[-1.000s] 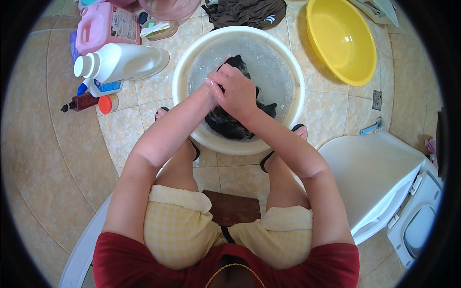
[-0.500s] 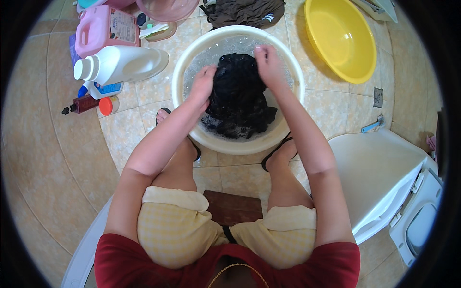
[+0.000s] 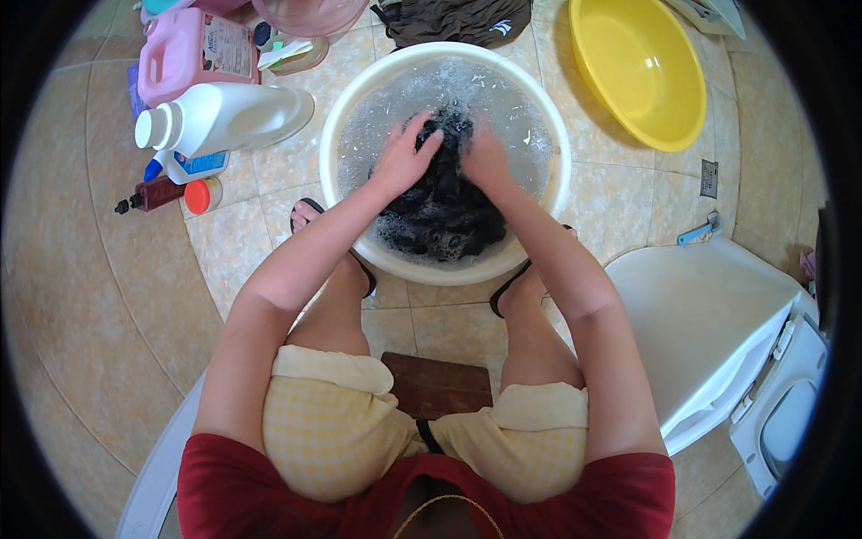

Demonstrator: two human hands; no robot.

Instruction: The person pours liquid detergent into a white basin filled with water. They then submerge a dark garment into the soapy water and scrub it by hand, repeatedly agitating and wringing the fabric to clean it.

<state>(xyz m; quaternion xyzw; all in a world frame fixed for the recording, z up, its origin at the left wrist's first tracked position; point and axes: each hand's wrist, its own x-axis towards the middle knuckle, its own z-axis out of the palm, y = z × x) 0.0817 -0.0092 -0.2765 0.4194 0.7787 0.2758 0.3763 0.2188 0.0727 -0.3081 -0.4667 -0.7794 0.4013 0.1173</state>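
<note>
A bunched black garment lies half sunk in sudsy water inside a round white basin. On its upper left part rests my left hand, thumb and fingers apart with dark cloth showing between them. My right hand is at the garment's upper right; motion smears its fingers, so their grip cannot be made out. Bubbles and splashes spread over the water beyond both hands.
Left of the basin stand a white bottle, a pink jug and a red-lidded jar. A dark cloth lies beyond the basin. A yellow basin is at far right, a white appliance-like box nearer.
The garment has gone lower and spread into the water, which is now more splashed. My left hand has moved right and opened its fingers over the cloth; my right hand has come down closer to it.
</note>
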